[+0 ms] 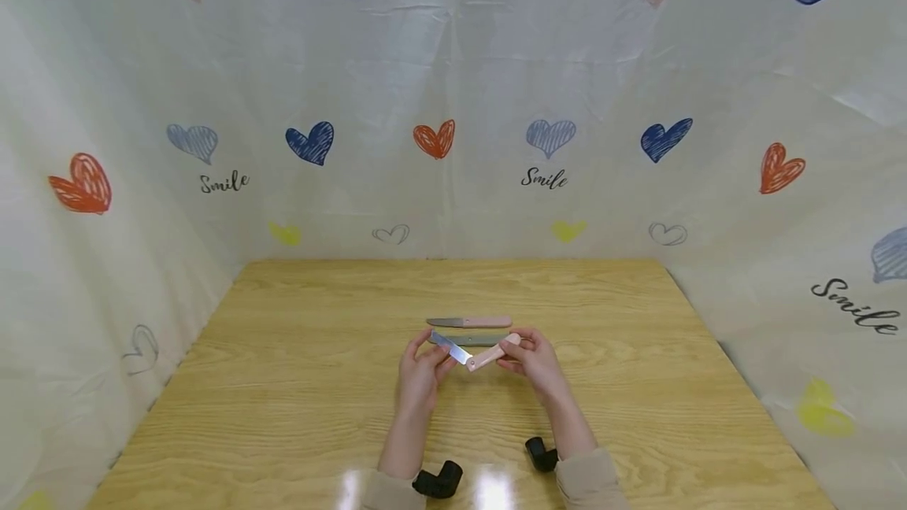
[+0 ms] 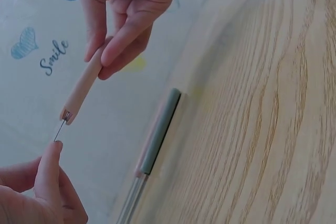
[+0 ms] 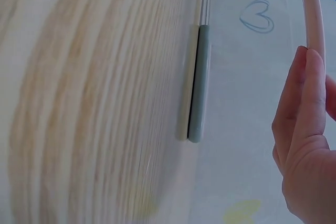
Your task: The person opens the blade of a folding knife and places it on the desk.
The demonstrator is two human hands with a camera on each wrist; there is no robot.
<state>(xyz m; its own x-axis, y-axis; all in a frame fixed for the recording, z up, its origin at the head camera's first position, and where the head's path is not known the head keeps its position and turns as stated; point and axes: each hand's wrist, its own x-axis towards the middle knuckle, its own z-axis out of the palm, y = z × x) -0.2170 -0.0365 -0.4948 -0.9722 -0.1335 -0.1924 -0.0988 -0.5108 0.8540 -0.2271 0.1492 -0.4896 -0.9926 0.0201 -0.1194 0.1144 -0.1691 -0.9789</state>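
A pink-handled folding knife is held up between both hands, its blade at a wide angle to the handle. My left hand pinches the shiny blade near its tip. With thumb and fingers, my right hand grips the end of the handle. Just beyond the hands, a grey-green-handled knife lies on the table, partly covered by the held knife in the head view. Behind it lies another pink-handled knife, straightened out, blade toward the left.
The wooden table reaches back to a white curtain printed with hearts and "Smile". More of the same cloth hangs along both sides. Black wrist mounts sit by both cuffs.
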